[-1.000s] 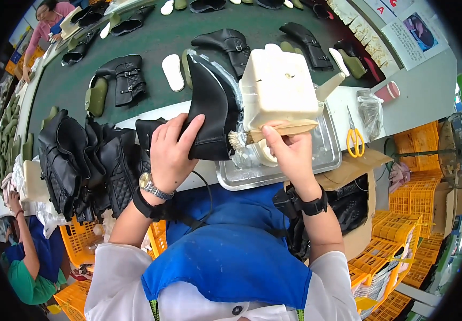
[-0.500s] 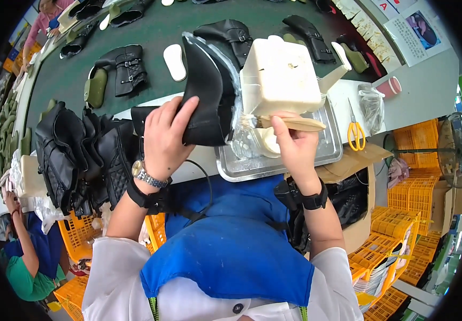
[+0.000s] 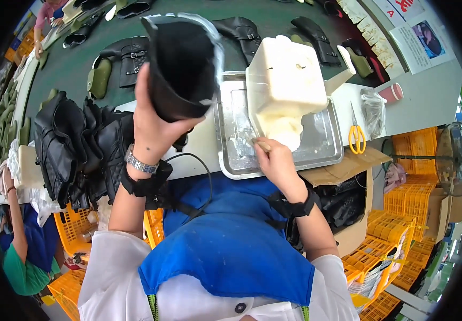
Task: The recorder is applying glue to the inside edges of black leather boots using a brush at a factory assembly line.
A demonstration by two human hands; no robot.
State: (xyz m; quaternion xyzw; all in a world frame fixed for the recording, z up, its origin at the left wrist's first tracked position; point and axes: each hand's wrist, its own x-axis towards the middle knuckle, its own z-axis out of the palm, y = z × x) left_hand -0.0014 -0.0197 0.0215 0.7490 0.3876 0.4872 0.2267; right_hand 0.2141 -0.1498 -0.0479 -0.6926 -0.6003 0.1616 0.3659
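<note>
The left hand [image 3: 155, 128], raised at ten o'clock from the view's centre, grips a black boot [image 3: 182, 69] at eleven, finger along its eight o'clock side, thumb at six; the right hand [image 3: 278, 163], at three o'clock, pinches a pale wooden handle [image 3: 263, 144] over the metal tray [image 3: 319, 148]; a slim gap parts boot from cream container [image 3: 290, 69], at its three; bare tray shows at the right hand's two; the boot's dark opening faces the viewer, rim smeared white from eleven to four.
</note>
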